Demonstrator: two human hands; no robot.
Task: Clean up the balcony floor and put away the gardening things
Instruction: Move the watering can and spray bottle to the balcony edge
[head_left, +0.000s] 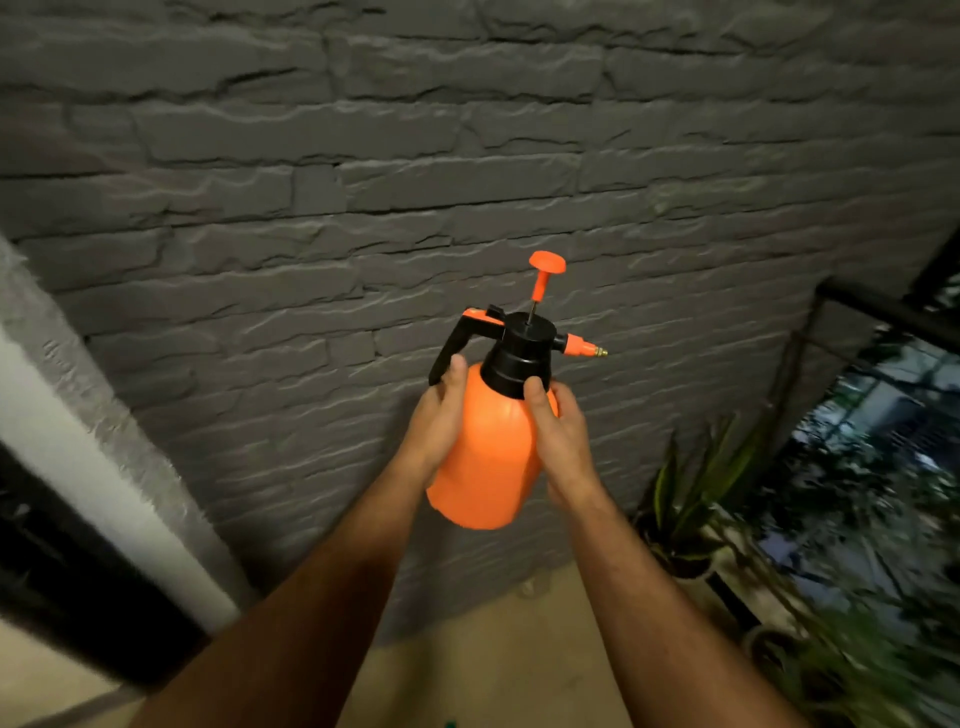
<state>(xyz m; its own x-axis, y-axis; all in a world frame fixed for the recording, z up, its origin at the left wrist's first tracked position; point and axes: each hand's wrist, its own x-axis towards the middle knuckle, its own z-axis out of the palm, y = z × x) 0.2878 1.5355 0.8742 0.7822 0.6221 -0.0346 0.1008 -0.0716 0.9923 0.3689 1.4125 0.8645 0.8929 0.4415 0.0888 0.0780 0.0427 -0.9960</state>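
- While both arms reach out in front, the sprayer (485, 447) sits right between the two hands, held up in the air.
- Left hand (434, 421) holds the left side of the orange bottle. Its thumb lies up along the bottle, close to the black handle (449, 345). The other fingers go round the back, so I cannot see them.
- Right hand (558, 436) holds the right side. Its thumb touches the black cap (519, 358), and its other fingers curl round behind the bottle.
- Both hands are about the same way from the sprayer, one on each side. Neither is nearer.
- The sprayer stands almost straight up, tipped a little. Its bottom points down toward the arms. Its top points up and away from the fingers.
- Above the thumbs is the pump knob (547, 261) on its thin rod. The nozzle (584, 347) sticks out to the right, past the right thumb.
- I think the sprayer is being carried to where it lives. To set it down, the bottom must go first and stay level.
- Past the fingers is the grey wall (467, 156).
- Down to the right of the right hand stands a plant (691, 499) in a pot, by the rail (883, 306).
- Below the hands lies the floor (493, 649).
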